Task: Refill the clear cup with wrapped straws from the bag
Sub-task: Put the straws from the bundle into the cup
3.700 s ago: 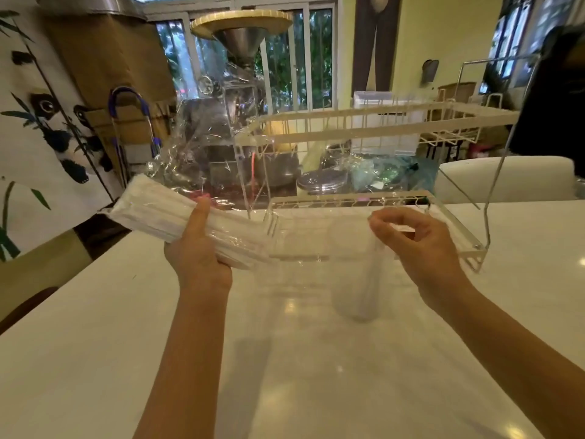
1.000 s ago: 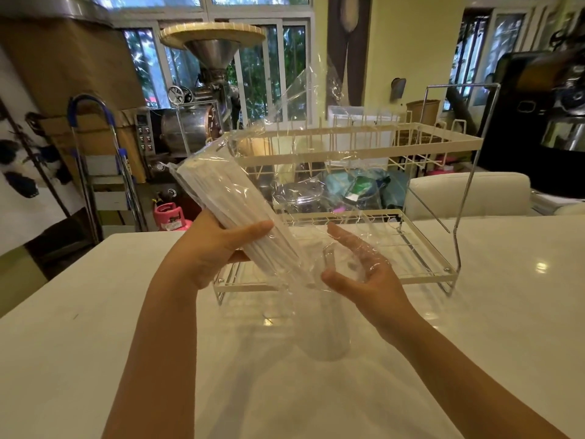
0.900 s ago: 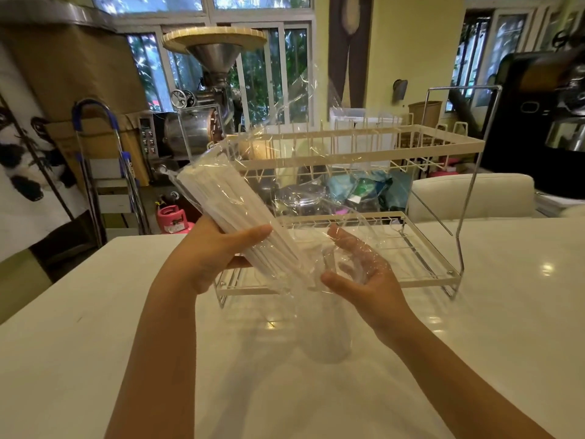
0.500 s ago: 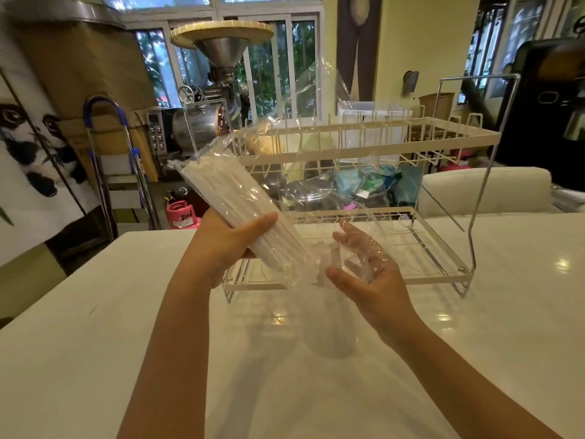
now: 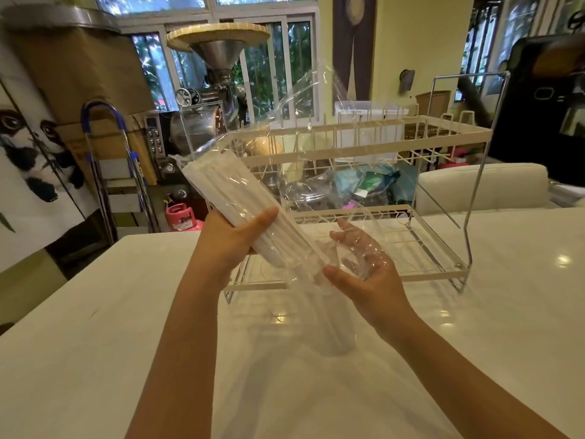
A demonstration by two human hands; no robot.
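Right now, at the white table, seen from beside the person:

Left hand: the left hand is wrapped around the bag of straws from below, thumb laid across the top, gripping it firmly.

Bag: the clear plastic bag is tilted, its closed end up and to the left, its open end down and to the right toward the cup. Loose film from it billows up in front of the rack and drapes over the right hand.

Straws: the white wrapped straws sit bundled inside the bag, lying along its slope; their lower ends reach down near the cup's mouth. Whether any are inside the cup, I cannot tell.

Right hand: the right hand is spread wide, fingers apart, palm turned toward the bag's lower end and touching the film. It is not clenched on anything I can make out.

Cup: the clear cup stands upright on the table, just below the two hands and in front of the rack.

Rack: a cream two-tier dish rack stands on the table behind the hands.

Behind: a metal machine with a funnel top is beyond the table's far edge, by the windows.
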